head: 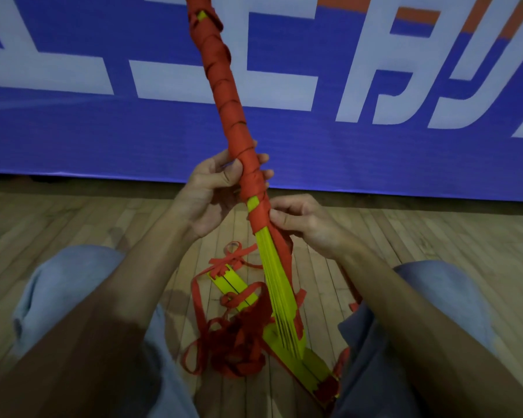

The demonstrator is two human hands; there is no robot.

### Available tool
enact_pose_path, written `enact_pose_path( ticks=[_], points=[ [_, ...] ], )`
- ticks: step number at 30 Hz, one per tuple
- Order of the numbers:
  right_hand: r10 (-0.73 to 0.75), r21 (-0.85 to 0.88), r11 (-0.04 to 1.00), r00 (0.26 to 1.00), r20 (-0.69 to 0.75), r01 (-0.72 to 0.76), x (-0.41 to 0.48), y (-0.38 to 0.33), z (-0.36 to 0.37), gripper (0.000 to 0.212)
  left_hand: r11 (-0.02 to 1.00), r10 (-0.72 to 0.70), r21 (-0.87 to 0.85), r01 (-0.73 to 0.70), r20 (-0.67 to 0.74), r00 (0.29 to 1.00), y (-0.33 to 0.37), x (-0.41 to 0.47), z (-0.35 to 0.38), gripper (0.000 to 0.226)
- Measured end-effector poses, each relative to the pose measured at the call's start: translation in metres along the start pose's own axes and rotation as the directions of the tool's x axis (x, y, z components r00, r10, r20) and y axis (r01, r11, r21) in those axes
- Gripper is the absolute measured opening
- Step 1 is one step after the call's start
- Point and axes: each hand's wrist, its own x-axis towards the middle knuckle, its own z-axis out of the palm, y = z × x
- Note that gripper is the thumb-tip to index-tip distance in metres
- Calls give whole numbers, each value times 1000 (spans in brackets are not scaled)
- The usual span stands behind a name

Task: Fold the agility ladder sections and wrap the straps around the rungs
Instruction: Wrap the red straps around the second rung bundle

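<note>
left hand (pixel 207 191) grips the wrapped rung bundle (pixel 224 95) to steady it; right hand (pixel 296 224) pinches the red strap (pixel 261 215), keeping the wrap taut.

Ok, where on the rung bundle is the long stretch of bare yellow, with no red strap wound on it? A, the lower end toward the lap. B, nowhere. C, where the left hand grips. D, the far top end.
A: below the right hand the yellow rungs fan out bare toward the lap, while the red strap covers the bundle from there up past the left hand.
</note>
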Motion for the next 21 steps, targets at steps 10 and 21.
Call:
enact_pose_path(
  ticks=[10, 21],
  points=[
    [-91, -414, 909, 947, -309, -48, 2, -6, 3, 18, 942, 142, 335, -13, -362, 921, -6, 8, 2, 21],
    [-132, -583, 806, 931, -340, -99, 6, 4, 10, 32, 916, 143, 396, 59, -460, 877, -18, 11, 5, 46]
  ],
)
